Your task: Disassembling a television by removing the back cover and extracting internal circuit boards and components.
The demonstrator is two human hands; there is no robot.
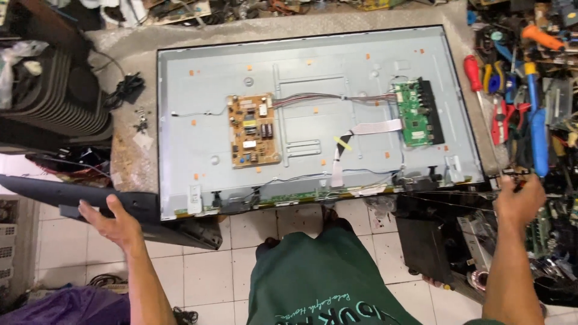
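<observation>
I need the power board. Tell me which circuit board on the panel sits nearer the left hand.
The tan board, left of centre; the green board lies toward the right hand.

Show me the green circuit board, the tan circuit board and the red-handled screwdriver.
green circuit board (pixel 414 113), head view, middle of the board.
tan circuit board (pixel 254 130), head view, board centre.
red-handled screwdriver (pixel 472 71), head view, on the handle.
</observation>
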